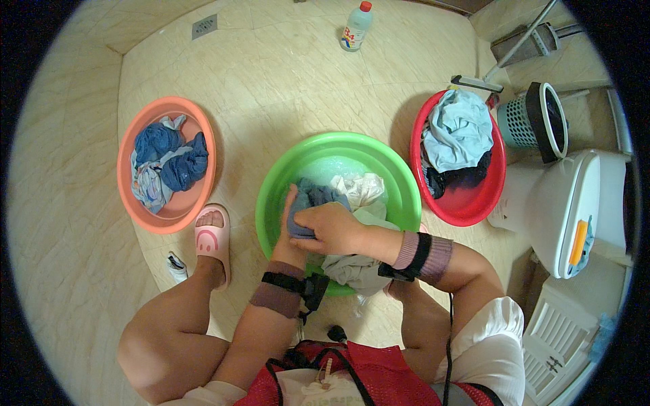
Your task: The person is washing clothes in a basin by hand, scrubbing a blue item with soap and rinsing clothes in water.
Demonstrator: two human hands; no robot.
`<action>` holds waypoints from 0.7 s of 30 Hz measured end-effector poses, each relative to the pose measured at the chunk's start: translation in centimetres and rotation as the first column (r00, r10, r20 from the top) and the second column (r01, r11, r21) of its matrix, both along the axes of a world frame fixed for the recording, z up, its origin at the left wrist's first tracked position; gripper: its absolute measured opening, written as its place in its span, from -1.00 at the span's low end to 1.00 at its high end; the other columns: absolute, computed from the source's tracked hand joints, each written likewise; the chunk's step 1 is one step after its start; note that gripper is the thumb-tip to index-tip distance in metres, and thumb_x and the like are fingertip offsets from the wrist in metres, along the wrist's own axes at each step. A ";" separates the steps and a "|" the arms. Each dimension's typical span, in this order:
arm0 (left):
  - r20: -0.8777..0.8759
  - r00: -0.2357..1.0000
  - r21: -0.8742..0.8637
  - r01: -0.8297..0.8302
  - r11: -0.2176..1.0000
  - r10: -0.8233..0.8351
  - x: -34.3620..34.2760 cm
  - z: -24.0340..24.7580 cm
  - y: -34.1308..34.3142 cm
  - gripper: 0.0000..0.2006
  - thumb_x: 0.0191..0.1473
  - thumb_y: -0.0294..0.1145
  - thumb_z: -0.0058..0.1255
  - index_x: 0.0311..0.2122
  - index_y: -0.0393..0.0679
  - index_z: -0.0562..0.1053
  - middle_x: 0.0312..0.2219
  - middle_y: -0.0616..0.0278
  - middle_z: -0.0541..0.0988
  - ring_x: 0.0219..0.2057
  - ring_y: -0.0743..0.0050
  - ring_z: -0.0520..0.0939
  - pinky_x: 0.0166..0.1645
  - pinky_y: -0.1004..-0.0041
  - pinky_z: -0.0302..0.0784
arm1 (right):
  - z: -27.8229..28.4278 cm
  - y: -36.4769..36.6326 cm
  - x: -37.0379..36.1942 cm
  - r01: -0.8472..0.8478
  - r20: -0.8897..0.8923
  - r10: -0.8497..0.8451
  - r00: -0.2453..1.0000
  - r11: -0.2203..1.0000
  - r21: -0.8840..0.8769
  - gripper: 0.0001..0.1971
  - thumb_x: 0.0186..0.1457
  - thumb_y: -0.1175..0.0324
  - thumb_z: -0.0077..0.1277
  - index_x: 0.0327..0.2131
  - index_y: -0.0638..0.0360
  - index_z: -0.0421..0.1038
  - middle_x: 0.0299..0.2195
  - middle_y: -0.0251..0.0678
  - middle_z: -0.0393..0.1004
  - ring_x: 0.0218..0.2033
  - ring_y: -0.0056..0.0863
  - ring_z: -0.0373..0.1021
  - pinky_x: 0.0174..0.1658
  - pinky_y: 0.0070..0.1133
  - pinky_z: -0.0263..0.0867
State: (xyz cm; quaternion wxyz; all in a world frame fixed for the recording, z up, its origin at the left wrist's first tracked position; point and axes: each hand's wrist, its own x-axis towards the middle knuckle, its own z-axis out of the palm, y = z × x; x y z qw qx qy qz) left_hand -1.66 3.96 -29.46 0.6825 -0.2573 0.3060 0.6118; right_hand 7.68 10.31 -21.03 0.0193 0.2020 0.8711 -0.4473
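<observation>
A green basin (272,176) stands on the floor in front of me, with sudsy water (330,167) at its far side. Over it, my right hand (330,230) grips a blue-grey cloth (318,194), its fingers curled round the near part. The same cloth is pressed from the left by my left hand (288,220), whose fingers are partly hidden behind it. Beside the held cloth a white cloth (363,189) lies in the basin. A grey-beige cloth (353,272) hangs at the basin's near rim, below my right wrist.
An orange basin (124,179) with blue garments (183,166) stands left. To the right, a red basin (467,215) holds a light blue garment (459,128). Beyond are a bottle (357,28) with a red cap, a squeegee (479,83), a lattice bin (518,122) and a toilet (562,210).
</observation>
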 end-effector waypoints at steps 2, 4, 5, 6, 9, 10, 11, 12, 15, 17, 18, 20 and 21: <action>0.042 0.999 0.040 -0.019 0.999 0.017 0.3 -1.7 -0.2 -0.61 0.18 -0.04 -0.33 -0.14 -0.10 0.40 -0.20 0.15 0.52 -0.17 0.22 0.54 -0.03 0.21 0.46 | -1.1 0.0 -0.5 0.018 0.036 -0.023 0.999 0.991 0.132 -0.69 -0.08 0.08 0.08 -0.42 0.13 0.36 -0.45 -0.12 0.47 -0.43 -0.07 0.41 -0.38 -0.27 0.32; 0.111 0.994 0.080 -0.029 0.996 0.020 1.4 -3.0 0.0 -0.62 0.17 -0.05 -0.33 -0.17 -0.11 0.42 -0.20 0.15 0.52 -0.18 0.22 0.55 -0.05 0.21 0.48 | -4.8 2.2 1.1 0.205 0.097 -0.238 0.966 0.943 0.263 -0.64 0.01 -0.01 -0.05 -0.40 0.12 0.38 -0.54 -0.09 0.47 -0.49 -0.06 0.43 -0.41 -0.20 0.34; 0.156 0.987 0.065 -0.047 0.997 0.037 1.7 -3.2 0.1 -0.66 0.16 -0.08 -0.24 -0.14 -0.08 0.40 -0.20 0.16 0.52 -0.17 0.23 0.55 -0.04 0.21 0.47 | -6.1 3.8 2.1 0.266 0.159 -0.316 0.935 0.923 0.277 -0.63 0.03 -0.01 -0.06 -0.38 0.14 0.39 -0.53 -0.07 0.47 -0.49 -0.06 0.44 -0.40 -0.19 0.34; 0.156 0.987 0.067 -0.047 0.997 0.036 1.6 -3.1 0.3 -0.66 0.16 -0.08 -0.24 -0.14 -0.08 0.40 -0.20 0.16 0.52 -0.17 0.23 0.55 -0.04 0.21 0.47 | -6.7 5.5 3.0 0.323 0.223 -0.404 0.887 0.889 0.326 -0.60 0.05 -0.01 -0.08 -0.38 0.20 0.38 -0.53 0.00 0.47 -0.48 -0.03 0.44 -0.38 -0.20 0.35; -0.126 0.990 0.052 -0.057 0.997 0.063 0.1 -2.1 0.7 -0.71 0.14 -0.19 -0.14 -0.08 -0.07 0.37 -0.10 0.23 0.48 -0.06 0.30 0.48 0.08 0.21 0.35 | -8.9 6.4 5.1 0.497 0.361 -0.537 0.762 0.843 0.207 -0.51 0.07 -0.03 -0.10 -0.28 0.31 0.37 -0.38 0.13 0.46 -0.31 0.02 0.43 -0.23 -0.20 0.33; -0.162 0.985 -0.077 -0.077 0.994 0.064 -0.7 -1.9 0.7 -0.67 0.12 -0.20 -0.10 -0.03 -0.08 0.34 -0.01 0.21 0.39 0.03 0.30 0.38 0.14 0.19 0.25 | -9.3 6.1 5.2 0.608 0.422 -0.610 0.671 0.778 0.157 -0.49 0.08 -0.04 -0.10 -0.24 0.34 0.36 -0.31 0.15 0.46 -0.24 0.03 0.42 -0.18 -0.20 0.32; -0.197 0.978 -0.203 -0.101 0.974 0.061 -1.2 -1.6 0.7 -0.62 0.11 -0.22 -0.07 0.01 -0.09 0.31 0.09 0.19 0.31 0.12 0.29 0.29 0.20 0.16 0.15 | -9.6 5.7 5.4 0.533 0.532 -0.518 0.670 0.834 0.140 -0.47 0.09 -0.02 -0.11 -0.16 0.36 0.34 -0.21 0.16 0.43 -0.16 0.04 0.38 -0.10 -0.21 0.28; -0.197 0.979 -0.202 -0.100 0.974 0.060 -1.1 -1.5 0.8 -0.62 0.11 -0.22 -0.07 0.01 -0.09 0.31 0.09 0.19 0.31 0.12 0.29 0.29 0.20 0.16 0.15 | -9.9 5.8 5.7 0.534 0.532 -0.519 0.670 0.834 0.141 -0.47 0.09 -0.02 -0.11 -0.16 0.36 0.34 -0.21 0.16 0.43 -0.16 0.04 0.38 -0.10 -0.21 0.28; -0.181 0.983 -0.265 -0.061 0.962 0.012 -0.2 -1.1 0.8 -0.53 0.11 -0.17 -0.08 0.11 -0.08 0.21 0.19 0.18 0.10 0.21 0.24 0.10 0.24 0.11 0.01 | -11.5 7.6 6.5 0.353 0.627 -0.367 0.687 0.923 0.154 -0.59 0.09 0.10 -0.10 -0.22 0.31 0.42 -0.29 0.12 0.47 -0.22 -0.02 0.43 -0.14 -0.24 0.32; -0.170 0.985 -0.212 -0.080 0.974 0.044 0.3 -0.5 0.6 -0.40 0.05 -0.12 -0.03 0.15 -0.11 0.12 0.22 0.15 0.01 0.21 0.18 0.06 0.21 0.12 0.11 | -10.4 7.8 4.6 0.338 0.615 -0.407 0.676 0.912 0.232 -0.63 0.07 0.14 -0.09 -0.27 0.31 0.43 -0.31 0.10 0.48 -0.24 -0.02 0.44 -0.16 -0.25 0.34; -0.168 0.985 -0.212 -0.075 0.974 0.039 0.5 0.0 0.7 -0.40 0.05 -0.12 -0.03 0.15 -0.11 0.12 0.22 0.15 0.01 0.21 0.18 0.06 0.21 0.12 0.11 | -10.0 7.7 3.6 0.318 0.603 -0.444 0.663 0.896 0.310 -0.66 0.05 0.18 -0.09 -0.31 0.31 0.45 -0.33 0.08 0.49 -0.26 -0.02 0.45 -0.19 -0.26 0.36; -0.178 0.983 -0.174 -0.068 0.982 0.037 1.0 0.7 1.2 -0.47 0.07 -0.09 -0.08 0.11 -0.10 0.20 0.14 0.13 0.21 0.14 0.20 0.23 0.17 0.13 0.20 | -9.6 6.2 3.1 0.402 0.357 -0.489 0.796 0.868 0.292 -0.75 -0.03 0.25 -0.02 -0.35 0.25 0.41 -0.37 0.02 0.48 -0.33 -0.01 0.43 -0.25 -0.24 0.35; -0.186 0.982 -0.175 -0.075 0.982 0.042 0.4 0.3 1.0 -0.47 0.07 -0.09 -0.08 0.11 -0.10 0.20 0.14 0.13 0.21 0.14 0.20 0.23 0.17 0.13 0.20 | -8.1 5.1 2.3 0.419 0.193 -0.462 0.866 0.880 0.225 -0.75 -0.06 0.25 0.02 -0.37 0.23 0.39 -0.39 0.03 0.47 -0.36 0.00 0.42 -0.27 -0.22 0.32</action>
